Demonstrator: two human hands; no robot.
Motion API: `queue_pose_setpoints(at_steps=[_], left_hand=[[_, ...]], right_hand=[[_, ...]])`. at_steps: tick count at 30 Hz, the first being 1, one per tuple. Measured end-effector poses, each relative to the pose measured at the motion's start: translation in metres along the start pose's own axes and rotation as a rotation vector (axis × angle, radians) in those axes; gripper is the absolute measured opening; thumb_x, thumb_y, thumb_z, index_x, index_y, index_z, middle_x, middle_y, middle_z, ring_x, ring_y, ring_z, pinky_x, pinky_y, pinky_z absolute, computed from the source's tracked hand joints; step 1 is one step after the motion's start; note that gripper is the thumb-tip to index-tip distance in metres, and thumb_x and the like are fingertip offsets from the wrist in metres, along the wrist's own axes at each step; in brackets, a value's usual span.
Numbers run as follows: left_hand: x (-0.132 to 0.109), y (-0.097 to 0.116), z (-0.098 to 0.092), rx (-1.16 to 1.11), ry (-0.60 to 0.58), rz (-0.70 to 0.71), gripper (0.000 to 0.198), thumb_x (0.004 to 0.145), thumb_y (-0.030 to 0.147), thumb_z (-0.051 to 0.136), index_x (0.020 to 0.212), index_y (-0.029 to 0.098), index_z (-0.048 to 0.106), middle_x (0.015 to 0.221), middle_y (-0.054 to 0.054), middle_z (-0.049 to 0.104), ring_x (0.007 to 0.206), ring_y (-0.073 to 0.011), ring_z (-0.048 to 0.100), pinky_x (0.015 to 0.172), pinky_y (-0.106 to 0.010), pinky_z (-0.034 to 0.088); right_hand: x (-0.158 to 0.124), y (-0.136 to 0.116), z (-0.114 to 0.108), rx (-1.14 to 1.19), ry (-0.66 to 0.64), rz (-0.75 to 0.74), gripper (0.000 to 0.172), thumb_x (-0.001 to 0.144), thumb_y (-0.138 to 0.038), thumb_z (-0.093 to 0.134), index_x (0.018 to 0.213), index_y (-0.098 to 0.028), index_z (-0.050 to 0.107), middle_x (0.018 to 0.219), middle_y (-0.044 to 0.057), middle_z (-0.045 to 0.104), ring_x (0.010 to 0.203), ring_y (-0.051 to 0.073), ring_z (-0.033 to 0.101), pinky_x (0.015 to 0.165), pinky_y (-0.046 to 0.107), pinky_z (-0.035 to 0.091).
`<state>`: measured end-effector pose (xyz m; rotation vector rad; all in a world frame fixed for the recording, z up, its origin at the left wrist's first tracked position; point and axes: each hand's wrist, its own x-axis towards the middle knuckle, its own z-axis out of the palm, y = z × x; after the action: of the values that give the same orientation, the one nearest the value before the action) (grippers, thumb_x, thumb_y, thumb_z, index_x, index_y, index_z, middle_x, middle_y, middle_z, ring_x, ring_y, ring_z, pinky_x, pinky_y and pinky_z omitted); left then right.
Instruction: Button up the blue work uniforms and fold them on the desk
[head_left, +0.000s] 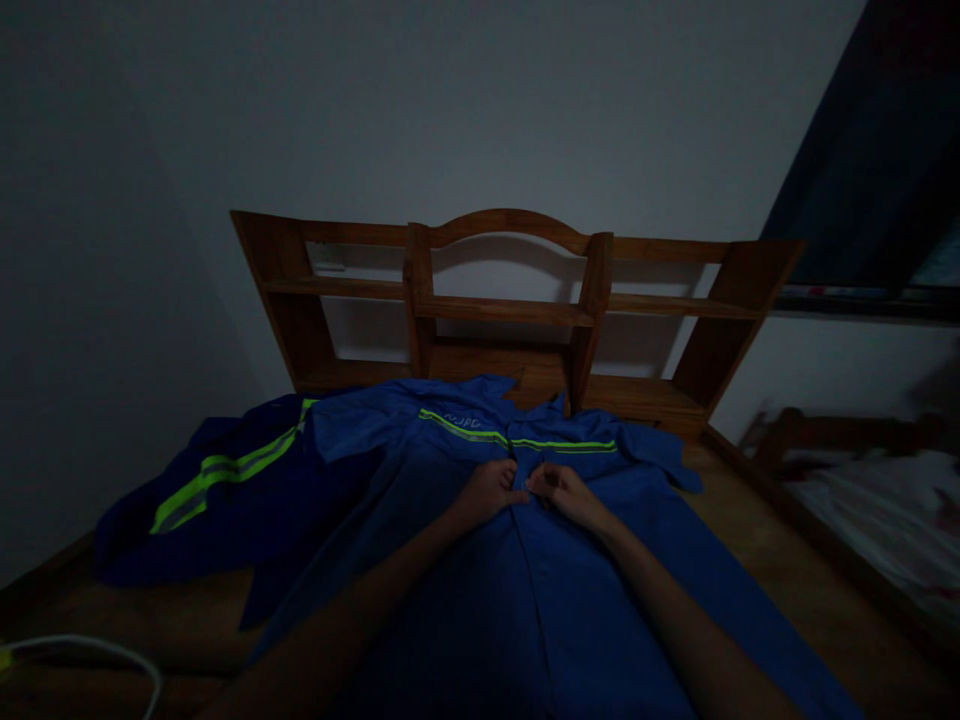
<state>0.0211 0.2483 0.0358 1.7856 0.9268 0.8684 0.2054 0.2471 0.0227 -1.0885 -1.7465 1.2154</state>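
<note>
Head view: our left hand [493, 490] and right hand [566, 493] pinched the front placket [529, 550] of the blue shirt [465, 580], spread on the wooden tabletop [754, 525], just below its hi-vis stripe [562, 446]. Fabric prob. light, soft, non-slip (dim light, tho); best held by placket edges w/ fingertips.

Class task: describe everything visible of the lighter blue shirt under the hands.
The blue shirt looks like cloth, with short sleeves, pale lettering and a yellow-green stripe across the chest. It lies spread front up, collar towards the wooden shelf unit, one sleeve over the darker blue garment. The left hand and right hand pinch its front opening below the stripe; finer detail there is too dim.
</note>
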Motion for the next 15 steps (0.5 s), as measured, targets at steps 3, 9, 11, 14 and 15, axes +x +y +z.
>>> queue_pose_setpoints(at_steps=[3,9,11,14,15], left_hand=[[-0.003,0.004,0.000,0.154,0.038,0.045,0.026,0.062,0.030,0.072,0.071,0.015,0.054,0.063,0.004,0.056,0.059,-0.0097,0.052,0.055,-0.020,0.035],[-0.002,0.000,0.004,0.139,0.046,0.024,0.017,0.066,0.024,0.065,0.076,0.016,0.055,0.060,0.005,0.052,0.056,-0.0092,0.049,0.052,-0.019,0.034],[-0.002,-0.002,0.005,0.115,0.022,0.027,0.014,0.068,0.020,0.061,0.080,0.016,0.054,0.064,0.005,0.054,0.058,-0.0099,0.052,0.054,-0.019,0.036],[-0.004,-0.002,0.001,0.251,0.018,0.056,0.013,0.071,0.015,0.054,0.084,0.016,0.056,0.073,0.001,0.059,0.067,-0.0121,0.056,0.062,-0.022,0.042],[-0.006,-0.001,-0.004,0.356,0.043,0.069,0.014,0.072,0.015,0.052,0.086,0.016,0.056,0.077,-0.001,0.061,0.072,-0.0133,0.057,0.067,-0.023,0.043]], right_hand=[[0.000,0.001,0.000,-0.003,0.003,-0.012,0.033,0.071,-0.046,0.063,0.077,-0.014,0.056,0.063,-0.003,0.053,0.049,0.007,0.044,0.048,0.020,0.034],[0.000,0.003,0.001,-0.139,0.095,-0.034,0.032,0.078,-0.046,0.055,0.079,-0.014,0.059,0.064,0.000,0.057,0.051,0.010,0.051,0.051,0.022,0.039],[-0.003,-0.004,-0.004,-0.295,0.266,-0.066,0.029,0.083,-0.042,0.049,0.084,-0.015,0.060,0.072,0.003,0.061,0.062,0.014,0.057,0.059,0.024,0.043],[-0.017,-0.018,-0.024,-0.700,0.544,-0.002,0.023,0.084,-0.032,0.048,0.097,-0.017,0.059,0.100,0.009,0.061,0.089,0.019,0.059,0.076,0.027,0.043],[-0.024,-0.022,-0.033,-0.851,0.582,0.064,0.026,0.084,-0.031,0.050,0.104,-0.017,0.057,0.108,0.011,0.058,0.093,0.021,0.059,0.078,0.029,0.043]])
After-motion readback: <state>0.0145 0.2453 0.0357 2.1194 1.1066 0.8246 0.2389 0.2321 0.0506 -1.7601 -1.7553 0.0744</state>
